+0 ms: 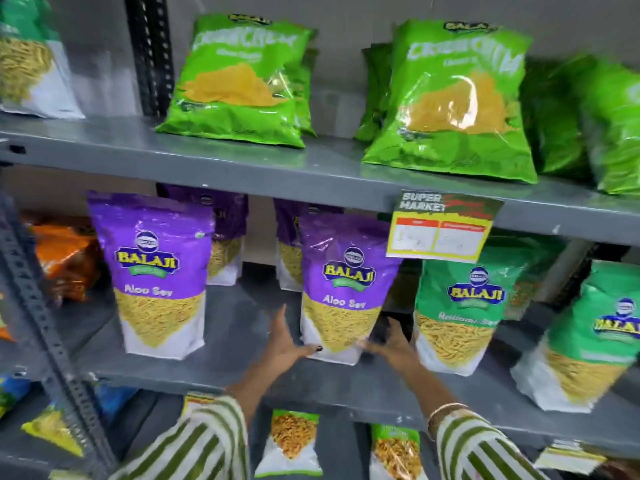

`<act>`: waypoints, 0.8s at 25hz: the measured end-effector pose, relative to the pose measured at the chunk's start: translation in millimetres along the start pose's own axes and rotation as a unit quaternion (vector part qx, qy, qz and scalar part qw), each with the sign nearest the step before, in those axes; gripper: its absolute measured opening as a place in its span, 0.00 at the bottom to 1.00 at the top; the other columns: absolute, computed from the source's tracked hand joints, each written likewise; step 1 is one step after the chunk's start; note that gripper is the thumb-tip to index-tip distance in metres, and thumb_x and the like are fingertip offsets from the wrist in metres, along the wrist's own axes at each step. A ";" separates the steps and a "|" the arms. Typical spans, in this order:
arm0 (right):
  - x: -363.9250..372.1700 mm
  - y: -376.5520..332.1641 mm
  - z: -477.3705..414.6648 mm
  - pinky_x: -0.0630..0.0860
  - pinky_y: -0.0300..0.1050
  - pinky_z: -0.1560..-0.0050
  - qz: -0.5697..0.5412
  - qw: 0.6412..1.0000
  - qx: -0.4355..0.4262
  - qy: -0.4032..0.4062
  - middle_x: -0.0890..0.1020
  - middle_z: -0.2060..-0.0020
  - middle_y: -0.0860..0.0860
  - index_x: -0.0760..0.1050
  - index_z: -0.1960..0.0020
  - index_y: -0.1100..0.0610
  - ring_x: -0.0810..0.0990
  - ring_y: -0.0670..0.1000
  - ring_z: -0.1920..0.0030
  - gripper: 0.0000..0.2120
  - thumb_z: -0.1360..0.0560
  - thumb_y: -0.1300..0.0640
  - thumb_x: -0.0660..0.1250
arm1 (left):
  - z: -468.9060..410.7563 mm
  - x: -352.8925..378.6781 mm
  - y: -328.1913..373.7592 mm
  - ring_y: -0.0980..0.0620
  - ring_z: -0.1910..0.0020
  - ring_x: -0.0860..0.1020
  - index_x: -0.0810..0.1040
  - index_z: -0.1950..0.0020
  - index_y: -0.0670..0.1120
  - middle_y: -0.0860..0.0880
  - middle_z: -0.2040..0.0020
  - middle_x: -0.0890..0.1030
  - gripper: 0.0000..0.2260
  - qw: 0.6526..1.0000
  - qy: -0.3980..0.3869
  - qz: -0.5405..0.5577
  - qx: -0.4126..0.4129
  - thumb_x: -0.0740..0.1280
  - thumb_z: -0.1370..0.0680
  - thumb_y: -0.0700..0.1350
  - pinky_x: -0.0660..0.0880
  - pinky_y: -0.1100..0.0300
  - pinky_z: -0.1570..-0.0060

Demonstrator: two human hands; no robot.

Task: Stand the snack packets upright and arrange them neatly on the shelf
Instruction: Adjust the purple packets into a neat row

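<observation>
On the middle grey shelf (pixel 214 372) a purple Aloo Sev packet (pixel 341 282) stands upright. My left hand (pixel 285 341) is at its lower left corner and my right hand (pixel 391 344) at its lower right; fingers of both touch its base. A second purple Aloo Sev packet (pixel 156 271) stands upright to the left, with more purple packets (pixel 225 237) behind. Two green Ratlami Sev packets (pixel 457 306) (pixel 588 341) stand to the right, the far one leaning.
The upper shelf (pixel 242 168) carries several light green Crunchem bags (pixel 239 81) leaning back. A yellow price tag (pixel 443 226) hangs from its edge. Orange packets (pixel 65 258) lie at the left. Small packets (pixel 292 441) sit on the lower shelf. A slotted metal upright (pixel 45 334) crosses the left.
</observation>
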State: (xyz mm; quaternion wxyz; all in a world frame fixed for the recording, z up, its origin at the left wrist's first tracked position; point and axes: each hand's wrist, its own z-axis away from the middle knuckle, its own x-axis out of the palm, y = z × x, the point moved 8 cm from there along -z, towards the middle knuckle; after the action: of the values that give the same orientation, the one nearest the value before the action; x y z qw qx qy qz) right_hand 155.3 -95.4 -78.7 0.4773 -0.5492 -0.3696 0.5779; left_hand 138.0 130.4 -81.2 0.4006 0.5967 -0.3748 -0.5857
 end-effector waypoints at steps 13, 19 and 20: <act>102.4 -44.2 38.6 0.76 0.55 0.41 -0.044 0.990 -0.068 -0.118 0.81 0.45 0.59 0.74 0.46 0.53 0.79 0.60 0.40 0.40 0.56 0.43 0.78 | 14.3 -66.6 -37.9 0.44 0.40 0.76 0.70 0.38 0.45 0.44 0.39 0.78 0.43 0.991 0.067 -0.039 -0.113 0.75 0.50 0.55 0.74 0.49 0.41; 54.9 -236.3 49.5 0.67 0.53 0.34 0.238 0.940 -0.211 0.124 0.73 0.34 0.63 0.66 0.32 0.63 0.71 0.60 0.33 0.43 0.34 0.31 0.63 | 15.9 -73.5 -29.3 0.43 0.35 0.72 0.64 0.33 0.44 0.44 0.33 0.74 0.42 0.989 0.019 -0.097 -0.107 0.78 0.42 0.52 0.70 0.48 0.36; 70.0 -250.2 45.2 0.68 0.51 0.36 0.276 0.937 -0.208 0.055 0.74 0.35 0.64 0.67 0.33 0.63 0.72 0.61 0.34 0.42 0.32 0.30 0.59 | 15.2 -72.9 -28.5 0.43 0.34 0.72 0.64 0.33 0.43 0.43 0.33 0.73 0.43 0.991 0.016 -0.094 -0.096 0.78 0.42 0.52 0.70 0.49 0.36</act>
State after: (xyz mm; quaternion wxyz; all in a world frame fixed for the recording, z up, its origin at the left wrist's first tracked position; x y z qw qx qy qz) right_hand 151.3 43.8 145.2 0.1934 -0.7474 -0.2887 0.5662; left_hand 119.8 208.0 -78.1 0.4056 0.5973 -0.2523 -0.6442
